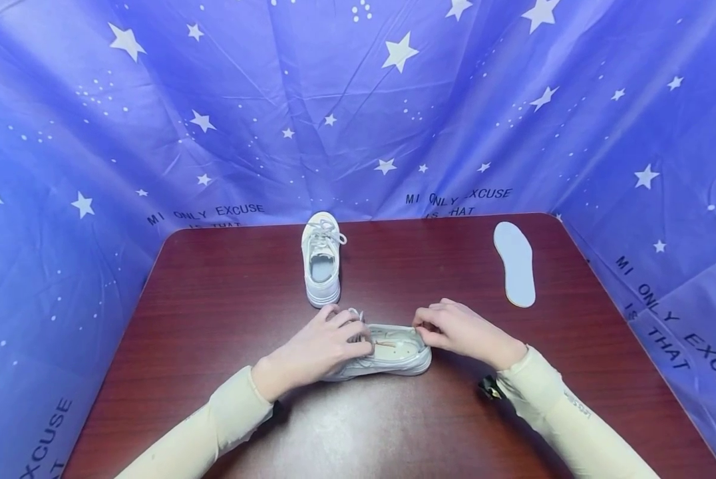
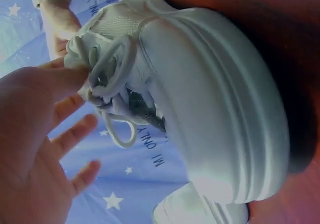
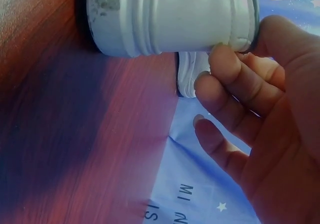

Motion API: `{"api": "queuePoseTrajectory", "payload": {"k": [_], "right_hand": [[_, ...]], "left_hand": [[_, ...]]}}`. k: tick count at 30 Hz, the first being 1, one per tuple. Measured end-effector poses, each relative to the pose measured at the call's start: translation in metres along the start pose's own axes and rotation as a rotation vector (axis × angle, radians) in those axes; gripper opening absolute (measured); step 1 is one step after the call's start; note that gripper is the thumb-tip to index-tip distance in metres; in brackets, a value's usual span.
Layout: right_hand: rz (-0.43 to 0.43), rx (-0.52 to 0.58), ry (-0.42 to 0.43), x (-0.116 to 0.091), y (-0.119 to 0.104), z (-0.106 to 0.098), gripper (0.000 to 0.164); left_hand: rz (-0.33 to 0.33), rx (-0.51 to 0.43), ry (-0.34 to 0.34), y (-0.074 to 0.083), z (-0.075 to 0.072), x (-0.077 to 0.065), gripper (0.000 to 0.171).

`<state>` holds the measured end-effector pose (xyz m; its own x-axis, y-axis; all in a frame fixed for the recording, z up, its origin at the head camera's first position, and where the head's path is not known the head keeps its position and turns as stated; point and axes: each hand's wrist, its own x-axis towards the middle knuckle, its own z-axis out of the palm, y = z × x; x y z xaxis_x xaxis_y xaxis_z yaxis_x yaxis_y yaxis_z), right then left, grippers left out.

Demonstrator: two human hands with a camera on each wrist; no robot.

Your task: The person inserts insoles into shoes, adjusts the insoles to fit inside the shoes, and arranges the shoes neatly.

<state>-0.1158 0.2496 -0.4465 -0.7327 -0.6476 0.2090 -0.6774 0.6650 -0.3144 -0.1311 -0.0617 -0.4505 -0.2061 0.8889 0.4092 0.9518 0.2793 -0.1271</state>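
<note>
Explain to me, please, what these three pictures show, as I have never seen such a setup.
There is no robot here, just a person's bare left hand and right hand. The wide picture comes from a camera worn on the head, looking forward and down; the two close-ups come from cameras on the left and right wrists. On the dark red table are two white lace-up sneakers: the near sneaker, toe to the left, and the far sneaker, toe pointing away. A white insole lies toward the far right. The left hand holds the near sneaker by its laces; the right hand pinches the rim at its heel.
</note>
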Motion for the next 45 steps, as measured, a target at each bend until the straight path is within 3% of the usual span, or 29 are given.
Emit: {"api": "queuePoseTrajectory", "payload": {"k": [5,9,14,19,22,28,32,36,41,45], "right_hand": [[0.018,-0.005,0.004,0.001,-0.001,0.001,0.012],[0.039,-0.001,0.006,0.001,-0.002,0.003,0.01],[0.042,-0.019,0.045,-0.001,-0.001,0.001,0.013],[0.016,-0.057,0.075,-0.002,-0.001,0.002,0.015],[0.002,-0.077,0.088,-0.003,-0.002,0.002,0.015],[-0.023,-0.101,0.094,-0.004,-0.003,0.001,0.015],[-0.024,-0.081,0.087,-0.004,-0.004,0.001,0.015],[-0.02,-0.064,0.082,-0.005,-0.003,0.002,0.015],[0.001,-0.057,0.07,-0.005,-0.004,0.003,0.014],[0.029,-0.039,0.057,-0.005,-0.004,0.003,0.013]], "left_hand": [[0.002,0.08,-0.022,0.002,0.004,0.002,0.019],[0.016,0.112,0.027,0.002,0.011,0.004,0.016],[-0.004,0.018,0.085,0.005,0.016,0.006,0.01],[-0.068,-0.109,0.032,0.008,0.01,0.001,0.011],[-0.076,-0.103,-0.02,0.009,0.004,-0.002,0.018],[-0.055,0.037,-0.056,0.006,-0.002,-0.003,0.017],[-0.032,0.076,-0.074,0.005,-0.005,-0.003,0.013],[0.02,0.056,-0.093,0.002,-0.007,-0.002,0.008],[0.097,-0.028,-0.066,0.002,-0.005,0.0,0.003],[0.124,-0.014,-0.089,0.004,-0.003,0.002,0.004]]}}
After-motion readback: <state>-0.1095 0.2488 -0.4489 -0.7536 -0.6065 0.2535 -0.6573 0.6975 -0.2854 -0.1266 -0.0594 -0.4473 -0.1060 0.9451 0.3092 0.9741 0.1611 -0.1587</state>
